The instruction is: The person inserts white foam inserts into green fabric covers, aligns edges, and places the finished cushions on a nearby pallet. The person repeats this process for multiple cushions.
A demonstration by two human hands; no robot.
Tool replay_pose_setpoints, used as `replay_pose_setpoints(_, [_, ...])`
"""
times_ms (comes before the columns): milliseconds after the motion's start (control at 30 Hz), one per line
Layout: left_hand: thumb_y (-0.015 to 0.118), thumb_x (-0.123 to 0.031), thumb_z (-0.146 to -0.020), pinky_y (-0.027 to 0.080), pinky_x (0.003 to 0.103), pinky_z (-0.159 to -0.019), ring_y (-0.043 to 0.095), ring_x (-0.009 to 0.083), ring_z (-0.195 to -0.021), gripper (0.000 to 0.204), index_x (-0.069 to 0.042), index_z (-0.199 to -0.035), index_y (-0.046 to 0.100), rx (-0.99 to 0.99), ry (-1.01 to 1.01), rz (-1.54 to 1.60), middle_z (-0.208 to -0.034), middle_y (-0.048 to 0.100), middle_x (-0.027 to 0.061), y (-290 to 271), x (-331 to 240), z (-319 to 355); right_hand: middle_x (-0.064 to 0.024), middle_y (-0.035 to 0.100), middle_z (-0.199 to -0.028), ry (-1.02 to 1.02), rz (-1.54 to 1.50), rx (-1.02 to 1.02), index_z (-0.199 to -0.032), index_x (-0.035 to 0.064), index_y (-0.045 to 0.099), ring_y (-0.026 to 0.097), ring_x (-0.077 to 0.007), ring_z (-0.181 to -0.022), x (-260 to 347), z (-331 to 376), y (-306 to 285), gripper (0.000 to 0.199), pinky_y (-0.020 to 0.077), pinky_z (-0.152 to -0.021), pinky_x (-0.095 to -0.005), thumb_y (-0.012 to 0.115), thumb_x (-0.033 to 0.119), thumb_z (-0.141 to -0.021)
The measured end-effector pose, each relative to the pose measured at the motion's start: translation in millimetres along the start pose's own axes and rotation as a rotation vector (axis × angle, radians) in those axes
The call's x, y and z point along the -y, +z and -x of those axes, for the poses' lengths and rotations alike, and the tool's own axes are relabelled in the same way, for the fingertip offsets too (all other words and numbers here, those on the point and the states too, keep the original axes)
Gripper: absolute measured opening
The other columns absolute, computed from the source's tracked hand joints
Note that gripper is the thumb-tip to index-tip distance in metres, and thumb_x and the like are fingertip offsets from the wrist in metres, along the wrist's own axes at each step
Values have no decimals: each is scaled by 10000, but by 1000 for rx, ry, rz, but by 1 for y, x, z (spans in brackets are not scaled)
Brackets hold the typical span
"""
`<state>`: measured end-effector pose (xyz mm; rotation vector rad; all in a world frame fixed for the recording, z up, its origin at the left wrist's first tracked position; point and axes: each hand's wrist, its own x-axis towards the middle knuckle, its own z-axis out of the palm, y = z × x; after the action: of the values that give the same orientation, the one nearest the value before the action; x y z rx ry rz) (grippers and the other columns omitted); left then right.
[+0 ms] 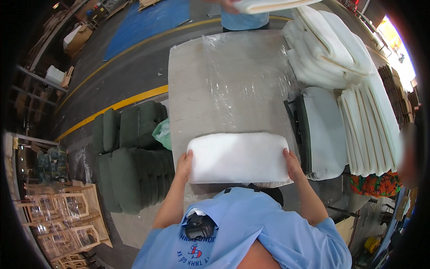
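Observation:
A white padded cushion insert point(238, 157) with rounded far corners lies at the near edge of the table, its long side facing me. My left hand point(184, 164) grips its left end, thumb on top and the fingers mostly out of sight. At the opposite end my right hand point(293, 164) holds it the same way. The table point(190, 94) has a greyish top, partly covered by clear plastic film point(244, 85). Just right of the insert sits a stack of dark green and pale grey cushion covers point(324, 130).
White padded sheets point(329, 49) are heaped at the far right, with a row of white foam pads point(369, 127) nearer. Dark green cushions point(134, 175) stand on the left. Across the table a person point(244, 20) holds a white pad point(268, 4). Wooden frames point(71, 215) lie lower left.

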<state>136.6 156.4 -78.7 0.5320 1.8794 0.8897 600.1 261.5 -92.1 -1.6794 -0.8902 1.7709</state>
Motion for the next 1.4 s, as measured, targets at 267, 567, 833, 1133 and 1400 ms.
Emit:
replay_pose_setpoints(267, [419,-548,-1137,500,333,-1021,625,207,-1183,644,18,-1308,673,-150,-68,365,-1303,687,109,10,-22,11,-87,704,-1194,-166,-51,-187,-1265,5,676,633,-181,-1073,-5,-4,-7,700,495,-969,-354,439,643,-1101])
replay_pose_setpoints(567, [472,-478,-1144,500,347,-934,640,149,-988,407,-119,-1017,614,14,172,926,-968,666,8,-21,2,39,-33,663,-854,-320,-316,-305,-975,65,680,611,-149,-816,-10,57,40,699,484,-755,-328,367,677,-1101])
replay_pose_setpoints(833, [596,-429,-1089,466,364,-1017,641,211,-1138,432,-21,-1183,697,-39,644,11,-1180,705,97,-50,-84,60,-37,694,-892,-352,-271,-211,-982,50,715,633,-153,-846,-29,53,23,575,506,-801,-334,482,560,-1113])
replay_pose_setpoints(1133, [878,-346,-777,438,511,-1015,657,350,-1089,632,-106,-1325,672,294,1148,-958,-1189,734,117,70,-112,127,-141,748,-965,-509,456,-667,-1027,30,748,712,-274,-862,24,51,-48,214,559,-819,-407,734,235,-969])
replay_pose_setpoints(1400, [891,-320,-753,441,485,-975,669,332,-1063,626,-130,-1310,680,291,1126,-934,-1188,736,96,69,-103,131,-178,712,-1072,-487,962,-831,-1053,45,740,687,-388,-1082,47,21,-96,234,575,-902,-489,740,195,-872])
